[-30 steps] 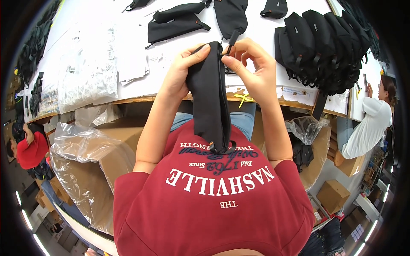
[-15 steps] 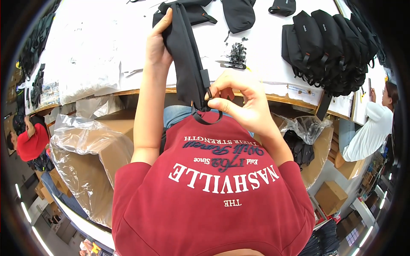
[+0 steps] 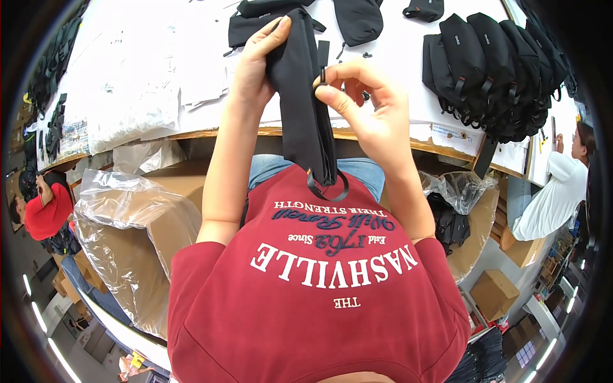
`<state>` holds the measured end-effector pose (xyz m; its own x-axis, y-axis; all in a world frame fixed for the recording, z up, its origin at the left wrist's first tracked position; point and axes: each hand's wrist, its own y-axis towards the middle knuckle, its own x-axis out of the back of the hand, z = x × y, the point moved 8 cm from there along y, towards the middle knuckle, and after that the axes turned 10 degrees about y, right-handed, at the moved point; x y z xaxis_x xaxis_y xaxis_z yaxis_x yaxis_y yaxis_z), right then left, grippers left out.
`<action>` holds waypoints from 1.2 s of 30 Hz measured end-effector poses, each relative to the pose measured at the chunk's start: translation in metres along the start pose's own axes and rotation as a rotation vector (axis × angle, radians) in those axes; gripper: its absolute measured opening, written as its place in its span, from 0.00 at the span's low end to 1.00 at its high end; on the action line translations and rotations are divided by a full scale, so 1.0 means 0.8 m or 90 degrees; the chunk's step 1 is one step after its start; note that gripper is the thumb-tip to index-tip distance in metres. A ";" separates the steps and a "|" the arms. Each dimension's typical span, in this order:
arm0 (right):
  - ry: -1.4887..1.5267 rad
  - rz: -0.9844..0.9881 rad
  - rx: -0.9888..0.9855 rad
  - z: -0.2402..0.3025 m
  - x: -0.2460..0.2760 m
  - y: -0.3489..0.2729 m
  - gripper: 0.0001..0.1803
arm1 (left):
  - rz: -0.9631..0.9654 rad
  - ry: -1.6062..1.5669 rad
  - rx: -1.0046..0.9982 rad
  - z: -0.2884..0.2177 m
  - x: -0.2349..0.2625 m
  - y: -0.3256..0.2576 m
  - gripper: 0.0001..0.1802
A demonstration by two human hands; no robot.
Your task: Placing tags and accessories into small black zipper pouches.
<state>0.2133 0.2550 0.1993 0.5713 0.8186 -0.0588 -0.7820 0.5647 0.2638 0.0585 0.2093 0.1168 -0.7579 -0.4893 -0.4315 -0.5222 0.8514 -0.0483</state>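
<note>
A slim black fabric pouch (image 3: 300, 121) is held up in front of me, its long zip edge facing right. My left hand (image 3: 257, 67) is closed around its far left side, thumb on top. My right hand (image 3: 373, 105) pinches a small black zipper pull (image 3: 322, 78) between thumb and forefinger, at the pouch's right edge. A short black tab (image 3: 324, 51) sticks out just beyond that pinch. At the pouch's near end a black loop strap (image 3: 338, 191) hangs over my red shirt.
Several finished-looking black pouches (image 3: 485, 64) are heaped at the right of the white table (image 3: 147, 70). More pouches (image 3: 357, 22) lie at the far side. Plastic-lined cardboard boxes (image 3: 121, 249) stand below the table's near edge. Co-workers (image 3: 552, 185) are at both sides.
My right hand has moved away from me along the zip, from the pouch's near end to about its upper part. The pouch and my left hand have shifted slightly right.
</note>
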 end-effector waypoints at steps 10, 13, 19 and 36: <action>0.020 0.196 -0.106 -0.006 -0.024 -0.034 0.11 | -0.125 -0.164 -0.023 -0.011 0.048 0.010 0.10; -0.112 0.077 -0.063 -0.005 -0.007 -0.031 0.19 | -0.237 -0.111 0.004 -0.009 0.069 -0.004 0.14; 0.366 -0.138 -0.376 -0.083 0.058 -0.043 0.22 | -0.089 -0.011 -0.102 -0.051 0.015 -0.073 0.25; 0.029 0.013 -0.004 -0.022 0.068 -0.031 0.24 | -0.156 0.338 -0.132 -0.025 0.009 -0.120 0.22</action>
<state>0.2592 0.2874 0.1726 0.5437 0.8336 -0.0981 -0.7948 0.5488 0.2590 0.0953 0.1199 0.1367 -0.6696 -0.7386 0.0787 -0.7304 0.6740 0.1105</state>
